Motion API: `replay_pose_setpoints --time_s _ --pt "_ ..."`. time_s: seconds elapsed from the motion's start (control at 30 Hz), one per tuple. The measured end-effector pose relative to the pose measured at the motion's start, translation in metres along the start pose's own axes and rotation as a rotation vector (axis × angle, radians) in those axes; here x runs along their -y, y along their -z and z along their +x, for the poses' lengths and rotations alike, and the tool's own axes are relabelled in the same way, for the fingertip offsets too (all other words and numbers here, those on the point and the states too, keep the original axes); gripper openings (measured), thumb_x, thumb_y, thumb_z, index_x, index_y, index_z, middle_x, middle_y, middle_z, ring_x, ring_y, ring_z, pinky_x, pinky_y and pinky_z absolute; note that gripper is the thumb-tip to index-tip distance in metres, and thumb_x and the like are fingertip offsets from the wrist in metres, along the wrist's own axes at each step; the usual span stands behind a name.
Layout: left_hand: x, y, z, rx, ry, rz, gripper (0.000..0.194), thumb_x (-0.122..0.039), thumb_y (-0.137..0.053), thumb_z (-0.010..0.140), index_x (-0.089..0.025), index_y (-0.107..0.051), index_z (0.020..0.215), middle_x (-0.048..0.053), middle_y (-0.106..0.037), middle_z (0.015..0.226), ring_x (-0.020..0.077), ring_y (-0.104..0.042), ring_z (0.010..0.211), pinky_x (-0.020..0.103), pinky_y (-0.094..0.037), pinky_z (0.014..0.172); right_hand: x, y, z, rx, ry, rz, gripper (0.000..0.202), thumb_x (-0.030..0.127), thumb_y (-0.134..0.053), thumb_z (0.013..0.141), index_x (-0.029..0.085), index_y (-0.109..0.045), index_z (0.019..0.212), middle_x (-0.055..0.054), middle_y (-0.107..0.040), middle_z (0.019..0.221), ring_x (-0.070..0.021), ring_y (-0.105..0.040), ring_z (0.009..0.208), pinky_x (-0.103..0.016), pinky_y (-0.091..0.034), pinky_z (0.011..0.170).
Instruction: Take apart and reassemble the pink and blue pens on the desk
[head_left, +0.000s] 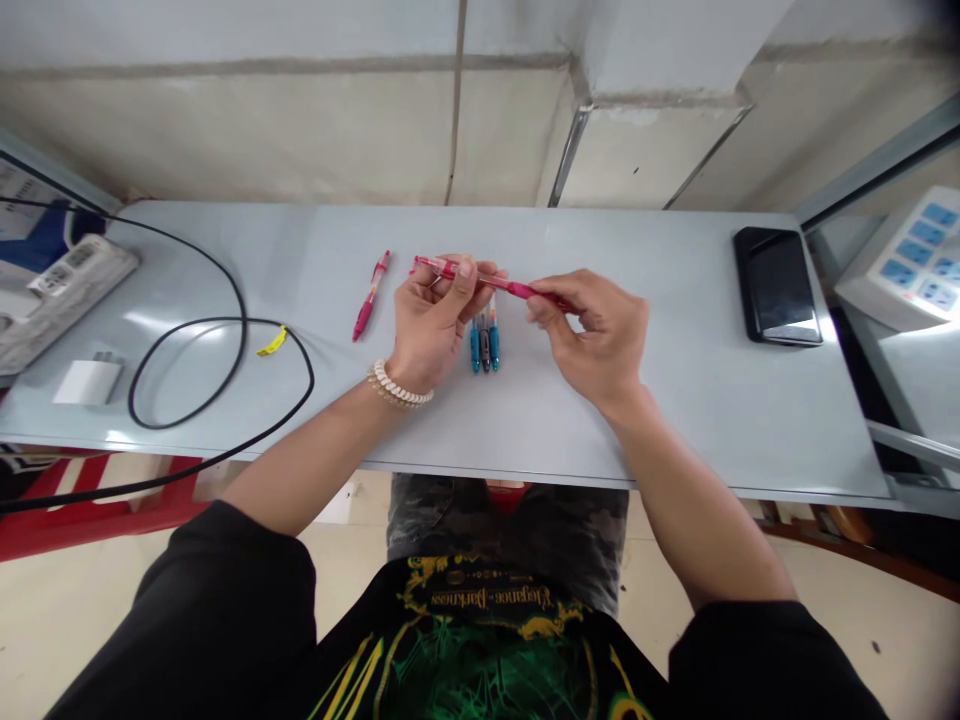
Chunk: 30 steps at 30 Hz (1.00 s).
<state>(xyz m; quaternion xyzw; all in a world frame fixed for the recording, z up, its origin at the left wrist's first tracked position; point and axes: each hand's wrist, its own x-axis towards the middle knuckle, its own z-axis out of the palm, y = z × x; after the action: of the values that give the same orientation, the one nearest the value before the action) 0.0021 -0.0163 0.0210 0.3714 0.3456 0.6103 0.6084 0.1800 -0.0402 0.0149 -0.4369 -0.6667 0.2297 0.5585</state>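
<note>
Between my hands a red pen (pixel 495 284) is held level above the table. My left hand (pixel 435 315) pinches its clear, clipped end between thumb and fingers, a beaded coil band around the wrist. With thumb and fingertips, my right hand (pixel 596 330) closes on the pen's red grip end. Beneath the held pen, several pens with blue and black ends (pixel 484 348) lie side by side on the table, their far ends partly hidden by my left hand. Left of that hand rests a second red pen (pixel 371 297), slanted and untouched.
The grey table (pixel 675 400) meets a tiled wall at the back. A black cable (pixel 244 300) with a yellow tag loops on the left, near a white charger (pixel 88 382) and boxes (pixel 67 290). At right lie a black phone-like device (pixel 778 287) and a white box (pixel 919 262).
</note>
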Motion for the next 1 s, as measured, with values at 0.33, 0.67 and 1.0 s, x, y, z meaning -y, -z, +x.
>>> replay_pose_setpoints --time_s 0.33,0.67,1.0 --pt "0.000 0.001 0.001 -0.009 -0.014 -0.016 0.015 -0.028 -0.078 0.097 -0.018 -0.071 0.089 0.005 -0.079 0.101 0.0213 -0.079 0.108 0.035 -0.062 0.104 -0.003 0.000 0.002 0.022 0.081 -0.068 0.029 0.050 -0.068 0.102 0.026 -0.080 0.111 -0.004 -0.079 0.097 -0.0177 -0.077 0.081 -0.035 -0.068 0.078" --pt "0.002 0.002 0.001 0.028 -0.043 -0.053 0.013 -0.019 -0.071 0.101 -0.017 -0.071 0.088 0.004 -0.080 0.094 0.0136 -0.080 0.091 0.023 -0.062 0.083 0.003 -0.001 -0.001 0.084 -0.082 0.007 0.036 0.055 -0.063 0.103 0.022 -0.078 0.104 -0.001 -0.074 0.077 -0.0125 -0.071 0.060 -0.026 -0.060 0.059" --pt "-0.009 0.014 0.009 0.188 -0.068 0.131 0.035 -0.048 -0.086 0.089 -0.022 -0.063 0.089 0.002 -0.076 0.092 0.0175 -0.078 0.090 0.031 -0.064 0.082 0.018 0.004 0.007 0.375 -0.478 0.439 0.052 0.068 -0.069 0.095 0.019 -0.067 0.077 0.007 -0.051 0.049 -0.0054 -0.042 0.033 -0.024 -0.031 0.036"
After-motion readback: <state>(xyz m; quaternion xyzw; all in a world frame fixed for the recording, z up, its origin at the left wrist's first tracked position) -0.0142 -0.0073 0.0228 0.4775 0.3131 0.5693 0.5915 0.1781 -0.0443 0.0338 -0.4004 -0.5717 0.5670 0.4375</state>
